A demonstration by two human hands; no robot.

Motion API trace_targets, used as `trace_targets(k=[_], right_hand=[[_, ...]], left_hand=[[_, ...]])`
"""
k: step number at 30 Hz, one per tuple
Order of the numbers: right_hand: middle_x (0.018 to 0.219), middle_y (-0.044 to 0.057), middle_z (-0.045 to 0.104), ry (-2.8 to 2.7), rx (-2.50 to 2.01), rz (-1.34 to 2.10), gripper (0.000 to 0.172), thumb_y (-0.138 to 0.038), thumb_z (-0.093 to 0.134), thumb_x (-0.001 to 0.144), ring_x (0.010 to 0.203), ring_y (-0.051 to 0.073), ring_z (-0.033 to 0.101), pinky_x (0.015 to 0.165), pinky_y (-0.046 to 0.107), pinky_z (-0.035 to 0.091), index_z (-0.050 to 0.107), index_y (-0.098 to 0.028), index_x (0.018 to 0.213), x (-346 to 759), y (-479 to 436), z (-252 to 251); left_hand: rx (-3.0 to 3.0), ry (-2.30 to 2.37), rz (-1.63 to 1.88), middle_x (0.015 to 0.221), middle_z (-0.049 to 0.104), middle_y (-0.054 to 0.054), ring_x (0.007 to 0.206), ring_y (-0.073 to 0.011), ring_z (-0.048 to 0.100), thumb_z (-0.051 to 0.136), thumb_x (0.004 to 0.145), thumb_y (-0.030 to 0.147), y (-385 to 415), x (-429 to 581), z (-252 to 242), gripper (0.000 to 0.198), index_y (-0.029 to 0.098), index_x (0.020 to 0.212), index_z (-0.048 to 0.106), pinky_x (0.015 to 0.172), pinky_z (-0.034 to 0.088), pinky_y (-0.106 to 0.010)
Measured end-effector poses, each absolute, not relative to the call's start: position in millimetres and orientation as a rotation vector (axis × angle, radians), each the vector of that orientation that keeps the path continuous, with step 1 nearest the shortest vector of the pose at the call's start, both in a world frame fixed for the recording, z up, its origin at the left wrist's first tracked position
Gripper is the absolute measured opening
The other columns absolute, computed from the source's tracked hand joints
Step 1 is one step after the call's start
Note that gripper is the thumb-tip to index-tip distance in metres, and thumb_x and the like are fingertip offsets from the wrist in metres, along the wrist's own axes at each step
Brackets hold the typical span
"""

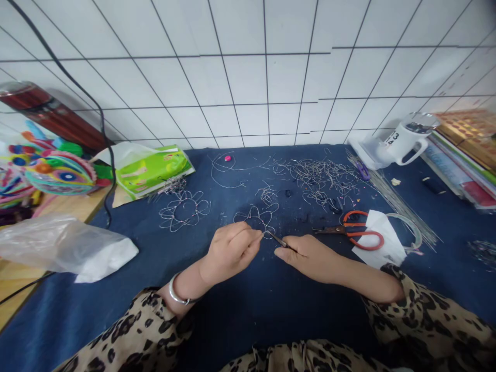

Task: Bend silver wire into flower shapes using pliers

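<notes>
Where the hands are meeting: a wire flower [256, 219] is being handled on the blue cloth [271, 320], well to the left of the red-handled scissors [354, 231].
Left hand [230, 251]: it is being held closed, with thumb and fingertips pinched on the near edge of the wire flower, far left of the scissors.
Right hand [310, 257]: it is being held closed around a thin dark tool [277, 239], just left of and below the scissors. The tool's tip is being pressed to the wire beside the left fingertips. What kind of tool it is cannot be told.
Bangle [176, 292]: a silver band is being worn on the left wrist, far left of and below the scissors.
Sleeves [426, 320]: leopard print is being worn on both arms, below the scissors.
Scissors: they are being shown lying flat, blades pointing left, with the handles partly on a white paper scrap [382, 243].
Second wire flower [184, 211]: it is being shown lying farther left of the scissors than the first, apart from both hands.
Wire offcuts [321, 178]: a tangled heap is being shown just above the scissors.
Straight wires [406, 212]: a slanting bundle is being shown just right of the scissors.
White mug [406, 140]: it is being shown above and right of the scissors.
Green tissue pack [155, 170]: it is being shown far left of and above the scissors.
</notes>
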State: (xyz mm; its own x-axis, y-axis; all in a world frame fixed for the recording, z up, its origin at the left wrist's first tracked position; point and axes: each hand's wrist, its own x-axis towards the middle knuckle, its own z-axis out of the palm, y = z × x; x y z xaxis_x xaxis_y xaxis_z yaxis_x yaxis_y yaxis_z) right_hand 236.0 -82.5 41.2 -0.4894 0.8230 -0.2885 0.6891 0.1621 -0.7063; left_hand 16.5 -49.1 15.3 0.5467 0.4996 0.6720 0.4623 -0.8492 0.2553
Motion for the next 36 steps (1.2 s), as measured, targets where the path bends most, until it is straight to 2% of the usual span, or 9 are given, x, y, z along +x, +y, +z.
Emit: trace_targets(k=[7, 29, 36], right_hand=[[0.063, 0.001, 0.055, -2.348, -1.517, 1.137, 0.048, -0.056, 0.029, 0.09, 0.056, 0.011, 0.049, 0.053, 0.023, 0.027, 0.051, -0.017, 0.073, 236.2, -82.9, 43.4], [0.064, 0.002, 0.057, -2.392, -1.53, 1.071, 0.047, -0.053, 0.028, 0.091, 0.056, 0.011, 0.049, 0.053, 0.023, 0.027, 0.052, -0.017, 0.074, 235.1, -83.3, 41.2], [0.067, 0.003, 0.059, -2.457, -1.534, 0.98, 0.044, -0.05, 0.029, 0.092, 0.057, 0.012, 0.05, 0.053, 0.024, 0.026, 0.052, -0.017, 0.075, 233.9, -82.7, 41.0]], left_hand=[[2.716, 0.851, 1.21, 0.068, 0.057, 0.0, 0.06, -0.0104, 0.052, 0.058, 0.078, 0.01, -48.9, 17.2, 16.1, 0.01, 0.016, 0.084, 0.055, 0.056, 0.044, -0.024], [2.673, 0.843, 1.194, 0.069, 0.058, -0.001, 0.06, -0.0102, 0.051, 0.056, 0.078, 0.009, -48.2, 17.7, 18.0, 0.01, 0.016, 0.086, 0.057, 0.055, 0.042, -0.023], [2.678, 0.867, 1.121, 0.078, 0.064, -0.003, 0.066, -0.0119, 0.057, 0.057, 0.08, 0.011, -47.8, 16.5, 17.7, 0.019, 0.016, 0.098, 0.059, 0.06, 0.048, -0.025]])
